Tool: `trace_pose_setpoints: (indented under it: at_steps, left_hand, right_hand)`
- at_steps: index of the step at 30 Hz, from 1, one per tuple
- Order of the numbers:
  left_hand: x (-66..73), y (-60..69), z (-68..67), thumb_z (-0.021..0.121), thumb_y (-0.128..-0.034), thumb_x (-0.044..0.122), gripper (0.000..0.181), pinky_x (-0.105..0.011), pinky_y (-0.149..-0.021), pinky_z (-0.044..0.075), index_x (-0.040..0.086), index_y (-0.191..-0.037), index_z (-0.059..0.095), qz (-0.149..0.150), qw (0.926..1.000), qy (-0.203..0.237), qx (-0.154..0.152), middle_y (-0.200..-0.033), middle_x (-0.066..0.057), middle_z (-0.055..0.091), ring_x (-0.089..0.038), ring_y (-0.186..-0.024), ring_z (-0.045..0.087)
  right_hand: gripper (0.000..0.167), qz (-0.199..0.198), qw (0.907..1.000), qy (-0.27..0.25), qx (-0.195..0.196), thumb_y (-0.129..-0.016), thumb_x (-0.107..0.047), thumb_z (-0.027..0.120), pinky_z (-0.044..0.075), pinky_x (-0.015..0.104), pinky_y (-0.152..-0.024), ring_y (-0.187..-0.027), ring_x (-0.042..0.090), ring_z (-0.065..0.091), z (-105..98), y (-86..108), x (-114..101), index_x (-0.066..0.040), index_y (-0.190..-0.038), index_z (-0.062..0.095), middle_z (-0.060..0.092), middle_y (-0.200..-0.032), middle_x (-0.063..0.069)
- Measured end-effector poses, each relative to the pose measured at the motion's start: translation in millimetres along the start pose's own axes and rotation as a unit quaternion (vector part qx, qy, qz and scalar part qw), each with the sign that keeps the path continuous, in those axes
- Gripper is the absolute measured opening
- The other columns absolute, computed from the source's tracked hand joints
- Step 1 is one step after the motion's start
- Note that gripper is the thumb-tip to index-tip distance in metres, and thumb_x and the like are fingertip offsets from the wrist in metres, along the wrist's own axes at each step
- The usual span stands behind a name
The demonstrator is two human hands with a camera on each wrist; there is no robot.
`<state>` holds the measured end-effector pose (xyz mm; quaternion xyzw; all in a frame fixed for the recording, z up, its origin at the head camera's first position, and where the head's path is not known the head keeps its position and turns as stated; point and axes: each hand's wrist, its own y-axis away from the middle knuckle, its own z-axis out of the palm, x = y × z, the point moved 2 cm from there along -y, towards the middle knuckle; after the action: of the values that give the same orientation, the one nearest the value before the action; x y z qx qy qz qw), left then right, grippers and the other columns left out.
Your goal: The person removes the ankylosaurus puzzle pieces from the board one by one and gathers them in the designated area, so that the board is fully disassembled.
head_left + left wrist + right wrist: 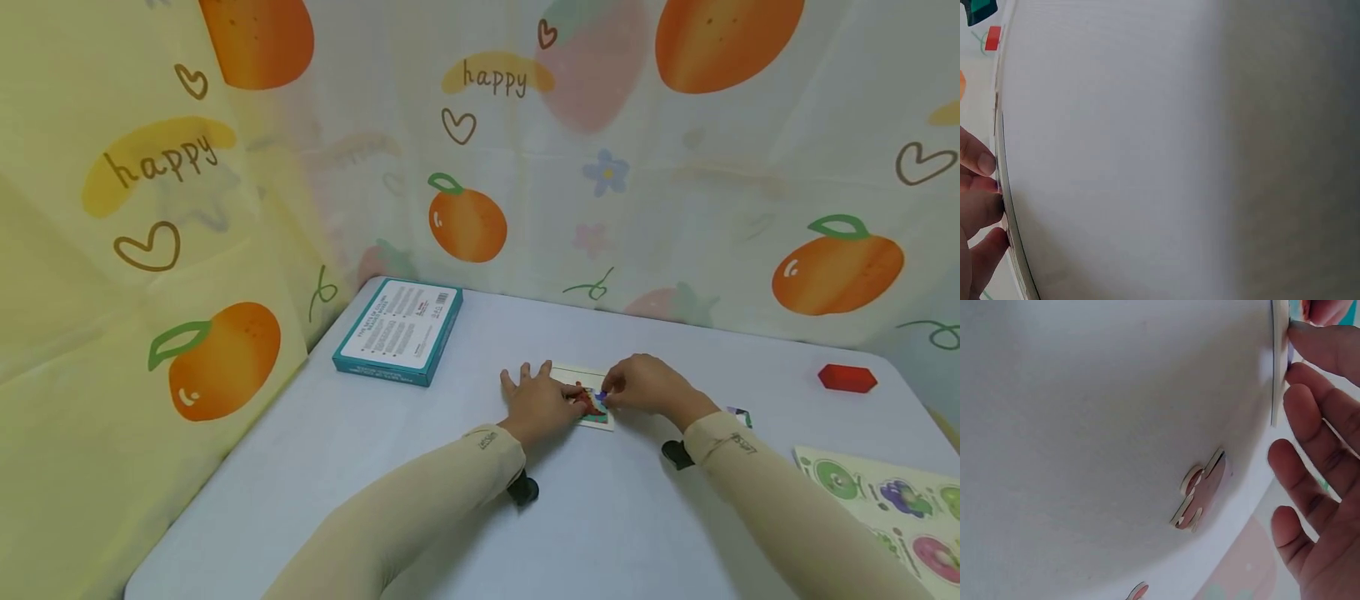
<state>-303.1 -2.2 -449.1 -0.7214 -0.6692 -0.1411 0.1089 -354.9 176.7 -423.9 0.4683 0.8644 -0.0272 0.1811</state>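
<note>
A small jigsaw puzzle [594, 419] with a pale border lies on the table, its picture in red, green and purple. My left hand [542, 404] rests on its left side, thumb and index fingertip touching the picture, other fingers spread. On the right side, my right hand [648, 385] pinches a purple and white puzzle piece [602, 397] between thumb and index finger, down at the puzzle. Fingers partly cover the picture. In the right wrist view, a loose jigsaw piece [1204, 494] lies near the right hand, with part of another piece [1138, 592] below.
A teal box [397, 329] with a white printed label lies at the back left. At the far right is a red block-like object [847, 378]. A sheet with fruit pictures [877, 487] lies at the right front. A printed curtain [525, 208] hangs behind the table.
</note>
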Motion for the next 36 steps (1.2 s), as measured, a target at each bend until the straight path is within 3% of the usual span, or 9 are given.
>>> trace_pose_setpoints:
  at_steps: [4,13,18,27,30,36]
  left_hand:
    - [-0.5,-1.4,1.3,0.061,-0.0881,0.057,0.033,-0.067,-0.105,0.011,0.048,-0.119,0.067,0.002,0.9999,-0.012,0.001,-0.150,-0.007,0.043,-0.043,-0.138,0.033]
    - [1.7,-4.2,3.1,0.060,-0.0806,0.071,0.047,-0.069,-0.104,0.011,0.049,-0.122,0.064,-0.011,0.9995,-0.026,-0.013,-0.149,-0.006,0.045,-0.041,-0.137,0.033]
    - [2.7,-6.2,0.8,0.065,-0.0762,0.073,0.050,-0.068,-0.105,0.010,0.048,-0.119,0.067,-0.023,0.9990,-0.033,-0.021,-0.149,-0.005,0.045,-0.041,-0.137,0.034]
    - [5.1,-3.9,-4.5,0.064,-0.0773,0.073,0.050,-0.068,-0.105,0.011,0.049,-0.121,0.065,-0.024,0.9984,-0.042,-0.028,-0.149,-0.005,0.044,-0.040,-0.137,0.034]
    - [5.4,-4.3,-4.2,0.064,-0.0770,0.073,0.050,-0.067,-0.105,0.012,0.049,-0.120,0.066,-0.024,0.9983,-0.045,-0.027,-0.148,-0.005,0.045,-0.039,-0.137,0.035]
    - [5.0,-5.2,-4.6,0.063,-0.0778,0.074,0.050,-0.067,-0.104,0.013,0.051,-0.122,0.064,-0.024,0.9977,-0.052,-0.035,-0.148,-0.005,0.045,-0.039,-0.136,0.036]
  right_hand:
    - [0.009,0.012,0.9994,-0.031,-0.003,-0.082,-0.019,0.077,0.044,0.031,-0.061,-0.069,0.015,0.051,-0.1,-0.6,-0.6,-0.013,-0.088,0.073,0.059,-0.073,-0.004]
    - [0.015,0.025,0.9987,-0.044,-0.005,-0.080,-0.019,0.078,0.042,0.032,-0.062,-0.068,0.016,0.050,1.2,-0.5,-1.0,-0.011,-0.086,0.067,0.056,-0.073,-0.001]
    - [0.024,0.017,0.9990,-0.041,0.000,-0.076,-0.021,0.081,0.041,0.033,-0.064,-0.070,0.016,0.050,2.4,-1.8,1.0,-0.011,-0.087,0.062,0.055,-0.073,-0.001]
    - [0.026,-0.002,0.9995,-0.022,0.023,-0.074,-0.020,0.083,0.041,0.033,-0.064,-0.069,0.016,0.049,1.8,-0.8,-0.9,-0.013,-0.083,0.060,0.054,-0.071,-0.003]
    - [0.025,0.000,0.9989,-0.038,0.027,-0.075,-0.018,0.082,0.042,0.032,-0.063,-0.068,0.015,0.050,1.8,-0.3,-1.8,-0.013,-0.082,0.059,0.056,-0.071,-0.004]
    - [0.016,0.042,0.9918,-0.117,0.032,-0.079,-0.012,0.080,0.045,0.032,-0.057,-0.065,0.017,0.052,-1.1,4.2,-1.8,-0.012,-0.083,0.064,0.062,-0.073,-0.003]
